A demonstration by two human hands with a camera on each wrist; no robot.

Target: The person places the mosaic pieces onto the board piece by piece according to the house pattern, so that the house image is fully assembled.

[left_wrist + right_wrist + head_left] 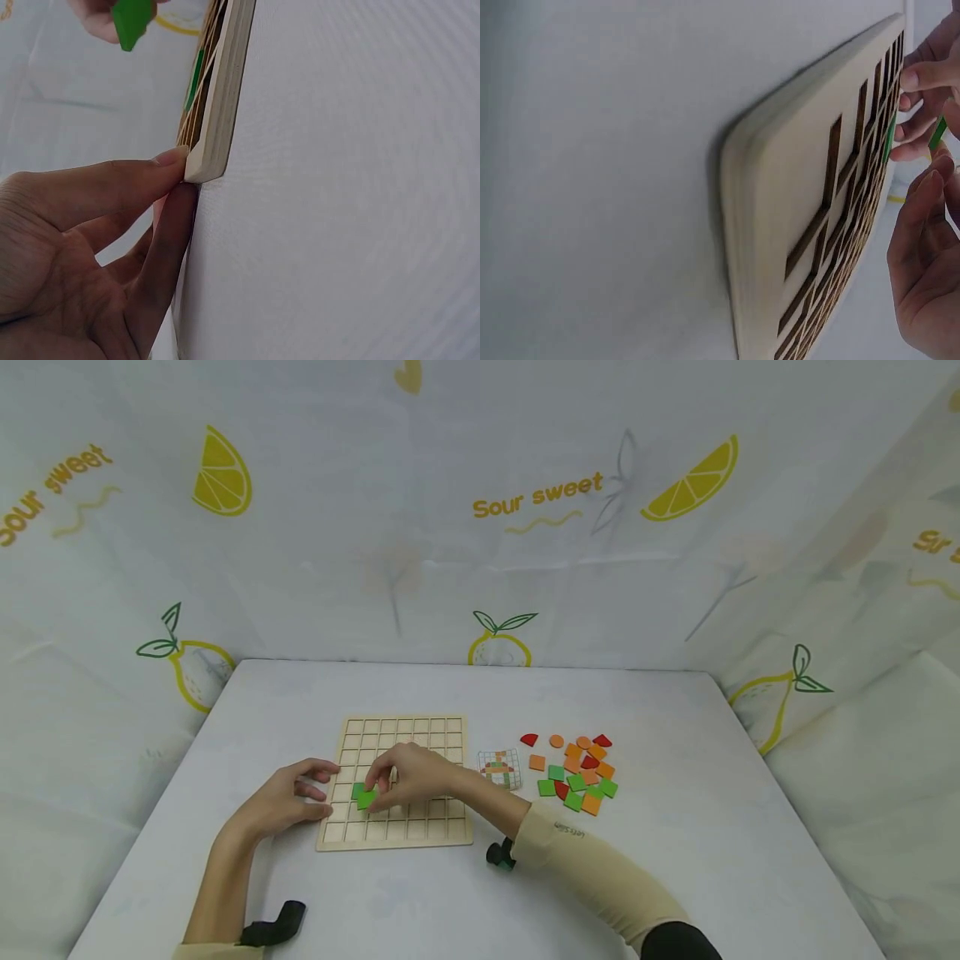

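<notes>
My left hand [279,797] rests its thumb and fingertips against the left edge of a wooden grid board [395,842]. In the left wrist view the thumb [112,187] touches the board's rim near a corner. Above the board's left part, my right hand [416,774] pinches a green square tile [366,800] between thumb and fingers. The tile [938,132] looks tilted and lifted off the board in the right wrist view. Another green square tile [356,789] lies in the grid just beside it, partly covered in the head view.
Right of the board lies a small pattern card [510,775], partly under my right forearm. Beyond it are scattered loose pieces: green squares [546,787], orange squares [537,762], orange circles [556,741] and red quarter-round pieces [528,739]. A printed curtain [337,568] hangs behind the white table [735,827].
</notes>
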